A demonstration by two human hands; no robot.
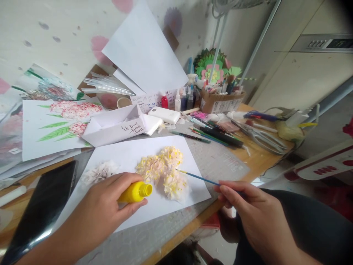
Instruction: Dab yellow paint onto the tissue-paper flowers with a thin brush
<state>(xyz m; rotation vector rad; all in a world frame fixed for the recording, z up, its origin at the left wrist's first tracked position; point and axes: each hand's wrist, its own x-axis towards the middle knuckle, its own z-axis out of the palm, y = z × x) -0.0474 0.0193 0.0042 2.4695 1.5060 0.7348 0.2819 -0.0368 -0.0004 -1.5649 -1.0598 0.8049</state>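
My left hand is closed round a small yellow paint bottle, its open neck pointing right over a white sheet of paper. My right hand pinches a thin blue paintbrush whose tip touches the right edge of a cluster of pale yellow tissue flowers glued on the sheet. A whitish tissue flower lies just left of the cluster, beside my left hand.
A black phone lies at the left. A white folded paper box, flower paintings, pencils and pens, scissors, small paint bottles and a cardboard box of tools crowd the back of the wooden desk.
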